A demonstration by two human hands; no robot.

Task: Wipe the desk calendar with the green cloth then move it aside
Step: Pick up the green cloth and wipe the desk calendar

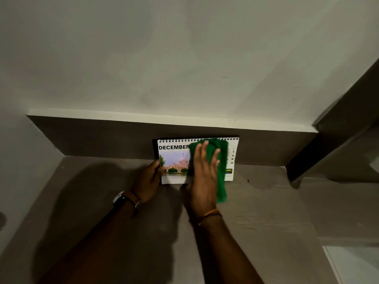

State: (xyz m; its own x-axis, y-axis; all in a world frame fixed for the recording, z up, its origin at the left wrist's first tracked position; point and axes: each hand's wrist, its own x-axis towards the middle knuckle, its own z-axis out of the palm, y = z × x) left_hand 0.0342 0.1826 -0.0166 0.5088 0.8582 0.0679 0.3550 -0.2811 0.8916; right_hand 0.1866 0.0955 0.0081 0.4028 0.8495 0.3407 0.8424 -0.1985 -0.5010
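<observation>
You're mid-wipe: the calendar [174, 160] stands on the desk [266, 212], its left edge clamped in your left hand [148, 181]. Your right hand [203, 181], fingers spread, flattens the cloth [220, 160] on the page. Next, I'd sweep across the uncovered left part.

A single head-worn wide-angle view looks forward and steeply down from close above a grey desk [266, 212], facing the wall [184, 58] behind it. Both forearms reach in from the bottom edge; straight lines bend near the corners.
</observation>
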